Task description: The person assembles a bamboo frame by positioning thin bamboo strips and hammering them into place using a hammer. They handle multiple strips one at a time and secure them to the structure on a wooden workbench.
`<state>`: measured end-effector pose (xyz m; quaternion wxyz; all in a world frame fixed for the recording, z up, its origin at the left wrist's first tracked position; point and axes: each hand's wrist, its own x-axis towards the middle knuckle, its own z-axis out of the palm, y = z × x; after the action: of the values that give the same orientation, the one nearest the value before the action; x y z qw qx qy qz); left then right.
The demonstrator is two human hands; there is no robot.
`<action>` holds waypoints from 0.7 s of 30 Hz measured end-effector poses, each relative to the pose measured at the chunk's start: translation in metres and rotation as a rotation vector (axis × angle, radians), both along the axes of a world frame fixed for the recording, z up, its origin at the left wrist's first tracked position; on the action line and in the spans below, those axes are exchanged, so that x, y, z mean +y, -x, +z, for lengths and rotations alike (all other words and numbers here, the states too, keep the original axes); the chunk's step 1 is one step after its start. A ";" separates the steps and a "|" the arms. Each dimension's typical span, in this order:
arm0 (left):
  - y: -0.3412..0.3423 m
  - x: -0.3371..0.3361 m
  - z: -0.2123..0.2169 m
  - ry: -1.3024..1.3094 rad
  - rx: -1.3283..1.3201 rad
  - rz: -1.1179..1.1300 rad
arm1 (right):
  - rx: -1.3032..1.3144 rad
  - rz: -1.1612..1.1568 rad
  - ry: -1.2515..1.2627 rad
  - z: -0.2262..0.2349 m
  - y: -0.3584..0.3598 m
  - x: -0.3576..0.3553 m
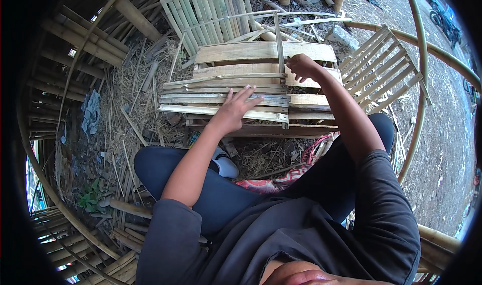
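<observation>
My left hand (236, 108) lies flat with fingers spread on several bamboo slats (186, 98), laid side by side across a low wooden plank bench (266, 50). A narrow bamboo strip (279, 39) runs front to back at the slats' right ends. Just right of this strip, my right hand (304, 68) is raised over the bench's right part, its fingers curled in a pinch. Whatever may be between those fingertips is too small to make out.
A slatted bamboo panel (208, 16) leans behind the bench. Another slatted piece (384, 69) stands at its right, near a curved bamboo pole (423, 59). A grey stone (341, 40) sits behind it. Straw and bamboo scraps (135, 94) cover the ground leftward.
</observation>
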<state>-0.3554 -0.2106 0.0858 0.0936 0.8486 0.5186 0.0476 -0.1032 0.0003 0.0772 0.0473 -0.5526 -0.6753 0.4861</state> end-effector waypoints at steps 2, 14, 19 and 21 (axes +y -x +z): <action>0.003 0.002 -0.005 -0.011 -0.050 0.004 | -0.235 0.159 0.048 0.013 -0.009 -0.005; -0.001 0.012 -0.027 -0.125 -0.038 0.039 | -0.601 0.842 -0.379 -0.017 -0.073 -0.081; -0.007 0.023 -0.026 -0.144 -0.052 0.063 | -0.350 0.592 -0.356 0.001 -0.095 -0.107; -0.010 0.030 -0.026 -0.175 -0.074 0.097 | -0.387 0.584 -0.308 0.017 -0.095 -0.115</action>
<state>-0.3450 -0.1805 0.0594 0.0355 0.8252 0.5489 0.1284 -0.0078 -0.1144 0.0942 -0.1390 -0.4049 -0.8660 0.2585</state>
